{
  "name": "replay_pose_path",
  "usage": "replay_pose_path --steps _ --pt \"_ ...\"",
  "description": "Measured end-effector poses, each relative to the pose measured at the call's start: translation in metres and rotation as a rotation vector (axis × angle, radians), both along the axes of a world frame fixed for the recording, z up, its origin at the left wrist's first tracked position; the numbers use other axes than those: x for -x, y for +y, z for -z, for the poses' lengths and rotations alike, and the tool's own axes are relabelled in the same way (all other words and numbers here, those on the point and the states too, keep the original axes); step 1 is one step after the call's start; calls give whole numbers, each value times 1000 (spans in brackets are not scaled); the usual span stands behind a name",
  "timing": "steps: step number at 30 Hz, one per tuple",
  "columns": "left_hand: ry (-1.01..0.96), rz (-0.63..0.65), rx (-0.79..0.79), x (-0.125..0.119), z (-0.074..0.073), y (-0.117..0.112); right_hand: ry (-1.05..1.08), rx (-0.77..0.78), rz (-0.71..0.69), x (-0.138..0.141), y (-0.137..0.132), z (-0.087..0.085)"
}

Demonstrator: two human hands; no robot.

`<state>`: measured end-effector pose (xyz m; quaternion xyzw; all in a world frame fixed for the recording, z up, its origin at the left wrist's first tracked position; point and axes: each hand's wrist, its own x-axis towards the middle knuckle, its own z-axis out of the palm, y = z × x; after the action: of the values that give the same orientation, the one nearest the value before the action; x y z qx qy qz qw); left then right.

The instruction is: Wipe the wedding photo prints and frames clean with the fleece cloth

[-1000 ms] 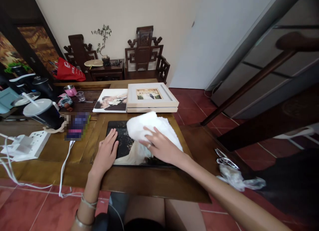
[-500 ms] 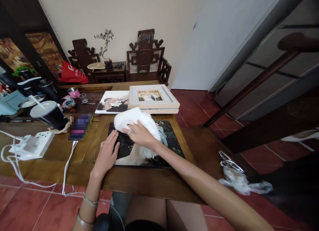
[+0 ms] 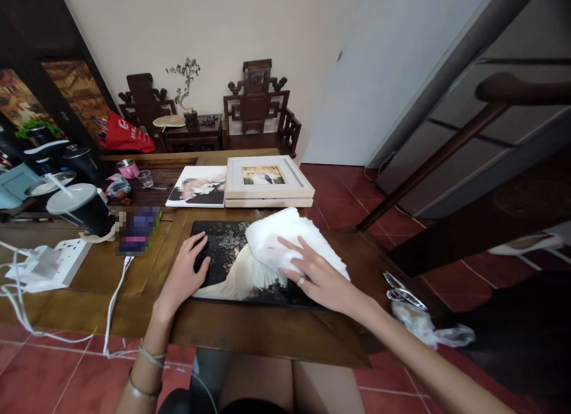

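Observation:
A dark photo print (image 3: 232,265) lies flat on the wooden table (image 3: 267,331) in front of me. My right hand (image 3: 319,274) rests with fingers spread on a white cloth (image 3: 285,241) that covers the print's right part. My left hand (image 3: 182,274) lies flat with fingers apart on the print's left edge, pressing it down.
Behind the print sit a pale framed picture (image 3: 265,182) on a stack and another photo print (image 3: 198,187). To the left are a lidded dark cup (image 3: 80,209), a white power strip (image 3: 53,262) with cables and small cups. Scissors (image 3: 399,289) and a crumpled plastic bag (image 3: 422,328) lie at right.
My right hand slid the cloth from the print's upper left across to its right side. My left hand stayed on the left edge. The camera view shifted slightly.

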<state>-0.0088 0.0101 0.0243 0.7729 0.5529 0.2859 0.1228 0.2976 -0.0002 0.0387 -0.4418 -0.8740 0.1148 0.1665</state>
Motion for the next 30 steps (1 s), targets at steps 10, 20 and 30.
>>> replay_pose_path --steps 10,20,30 --pt "24 5 66 8 16 -2 106 -73 11 0 21 10" --pt "42 -2 84 6 15 -1 40 -41 -65 15 -42 2" --pt "61 -1 54 6 17 -2 47 -92 139 6 31 17"
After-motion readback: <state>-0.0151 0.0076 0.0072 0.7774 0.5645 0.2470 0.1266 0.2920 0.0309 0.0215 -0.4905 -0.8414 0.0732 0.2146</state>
